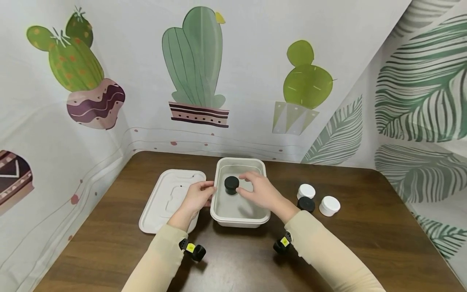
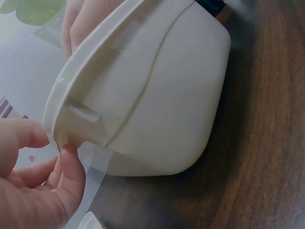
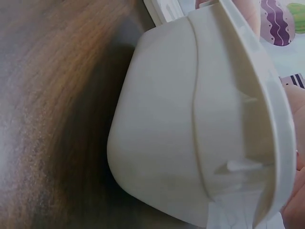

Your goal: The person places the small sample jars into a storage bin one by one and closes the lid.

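A white rectangular tub [image 1: 240, 211] stands mid-table, and its outer wall fills the left wrist view [image 2: 157, 95] and the right wrist view [image 3: 181, 133]. A small black jar [image 1: 231, 184] sits inside it near the left wall. My left hand [image 1: 198, 196] holds the tub's left rim, and its thumb [image 2: 69, 162] presses up under the rim lip. My right hand [image 1: 257, 190] hovers over the tub with relaxed, spread fingers. Its fingertips lie beside the jar's right side, and I cannot tell whether they touch it.
The tub's white lid [image 1: 169, 198] lies flat to its left. To the right stand two white-capped jars [image 1: 306, 190] [image 1: 329, 205] and a black one [image 1: 305, 204]. Cactus-print cloth walls close off the back and both sides of the dark wooden table [image 1: 365, 243].
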A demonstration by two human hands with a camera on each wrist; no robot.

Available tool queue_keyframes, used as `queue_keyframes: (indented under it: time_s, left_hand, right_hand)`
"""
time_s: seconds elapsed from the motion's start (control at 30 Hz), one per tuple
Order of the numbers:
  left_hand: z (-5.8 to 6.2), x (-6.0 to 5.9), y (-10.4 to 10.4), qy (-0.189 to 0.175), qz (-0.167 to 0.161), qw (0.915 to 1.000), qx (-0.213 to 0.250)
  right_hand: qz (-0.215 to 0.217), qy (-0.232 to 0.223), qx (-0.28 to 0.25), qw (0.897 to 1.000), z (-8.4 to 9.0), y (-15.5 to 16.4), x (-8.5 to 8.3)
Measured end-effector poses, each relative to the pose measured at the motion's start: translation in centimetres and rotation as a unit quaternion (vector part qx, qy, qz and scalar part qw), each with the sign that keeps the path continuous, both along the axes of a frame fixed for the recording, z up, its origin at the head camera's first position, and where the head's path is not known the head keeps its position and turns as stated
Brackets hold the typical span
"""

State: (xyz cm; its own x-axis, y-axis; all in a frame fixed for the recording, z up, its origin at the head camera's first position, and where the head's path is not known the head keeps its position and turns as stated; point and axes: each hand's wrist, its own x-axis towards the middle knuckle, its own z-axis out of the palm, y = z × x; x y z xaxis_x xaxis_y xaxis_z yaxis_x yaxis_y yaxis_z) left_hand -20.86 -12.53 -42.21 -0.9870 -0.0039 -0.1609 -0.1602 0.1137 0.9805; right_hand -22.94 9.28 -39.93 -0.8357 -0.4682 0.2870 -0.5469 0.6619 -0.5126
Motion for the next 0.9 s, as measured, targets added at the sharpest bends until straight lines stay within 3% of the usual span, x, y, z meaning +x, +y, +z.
queue_keyframes:
  time_s: [0.3, 0.9]
  left_hand:
    - [0.3, 0.3, 0.0, -0.003, -0.001, 1.0000, -0.001]
    - [-0.1, 0.4, -0.1, -0.002, -0.002, 1.0000, 0.007]
  right_hand:
    - [-0.001, 0.017, -0.019, 1.000, 0.2, 1.2, 0.6]
    - [-0.025, 0.011, -0.040, 0.999, 0.8, 3.7, 1.8]
